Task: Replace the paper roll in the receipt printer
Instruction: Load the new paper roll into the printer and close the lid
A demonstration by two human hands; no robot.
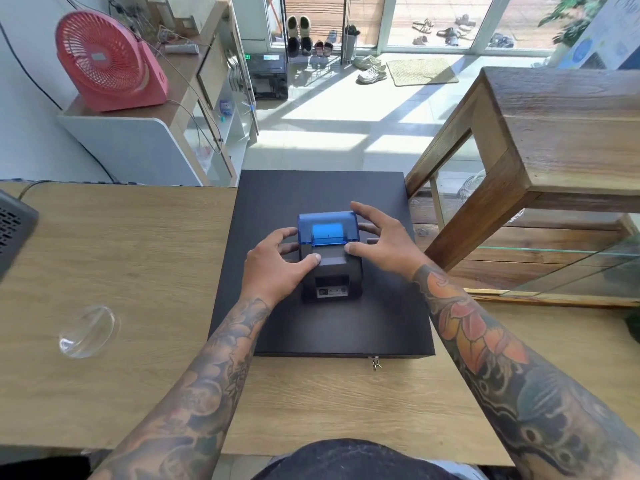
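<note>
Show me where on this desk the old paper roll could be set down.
Bare wood lies between the clear dome lid and the black cash drawer, and along the near edge below the drawer's key. Crowded: the printer, flanked by the left hand and right hand.

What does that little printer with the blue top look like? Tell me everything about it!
The receipt printer is a small boxy machine, dark plastic below with a see-through blue lid on top. The lid looks closed, and a pale shape shows through its middle window. Its front face has a recess and a small white label. It sits upright on a flat black box on the wooden desk. The left hand touches its left side, thumb on the front top; the right hand reaches around its right side.
</note>
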